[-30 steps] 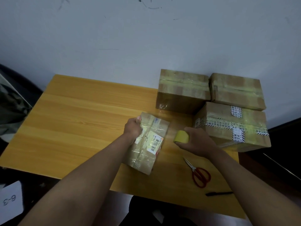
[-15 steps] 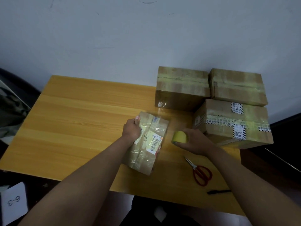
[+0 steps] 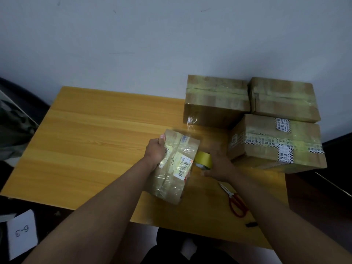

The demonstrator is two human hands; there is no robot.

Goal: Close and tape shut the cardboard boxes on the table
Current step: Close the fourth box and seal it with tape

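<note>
A small cardboard box (image 3: 176,169), glossy with clear tape and bearing a white barcode label, lies in the middle of the wooden table (image 3: 91,141). My left hand (image 3: 155,152) grips its far left edge, thumb on top. My right hand (image 3: 217,164) holds a yellow tape roll (image 3: 204,159) right against the box's right side. Three larger taped boxes stand at the back right: one at the left (image 3: 215,101), one at the right (image 3: 283,99), and one in front with striped tape (image 3: 276,144).
Red-handled scissors (image 3: 235,201) lie on the table near my right forearm, with a black pen (image 3: 251,224) beside the front edge. A white card marked 6-3 (image 3: 22,232) sits below the table's left corner. The wall runs close behind the boxes.
My right hand has brought the tape roll left and down, from clear of the small box to right against its right side. My left hand keeps its grip on the box.
</note>
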